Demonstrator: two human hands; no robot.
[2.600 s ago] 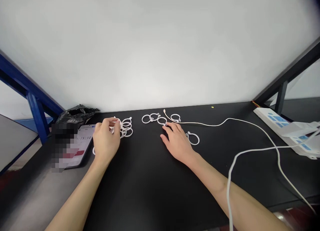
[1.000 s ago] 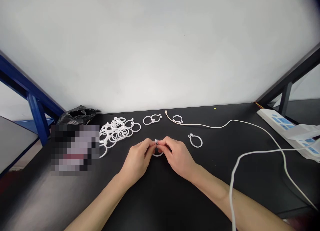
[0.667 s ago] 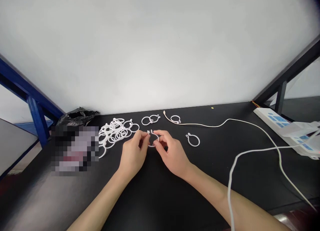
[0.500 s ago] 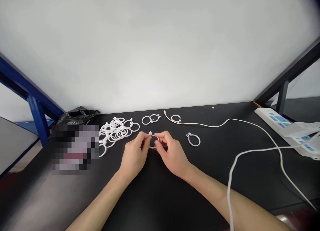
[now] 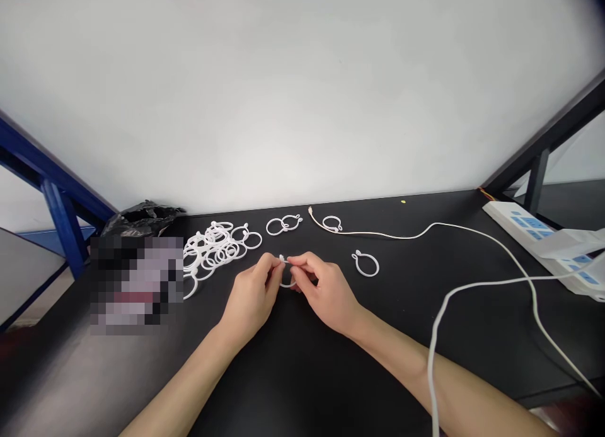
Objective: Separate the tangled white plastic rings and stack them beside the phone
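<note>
Between my two hands is a white curtain ring (image 5: 287, 285) with small eyelets, held just above the black table. My left hand (image 5: 251, 292) pinches it near the eyelet end with thumb and index finger. On the other side, my right hand (image 5: 329, 291) grips the band with its fingertips, which hide part of the ring. A heap of similar rings (image 5: 218, 253) lies to the left. Beyond my hands rest two overlapping rings (image 5: 284, 225). A single ring (image 5: 368, 275) lies right of my right hand, and another ring (image 5: 332, 217) touches the thin cable.
A white cable (image 5: 409, 238) curves across the right side and passes over my right forearm. At far right sits a white power strip (image 5: 524, 226). A black plastic bag (image 5: 142, 217) and a pixelated patch are at left. A pale wall (image 5: 302, 109) stands behind the table (image 5: 302, 374).
The held ring has tilted so its top band looks flatter, and my right fingertips have moved closer to the eyelet end. The view has shifted slightly.
</note>
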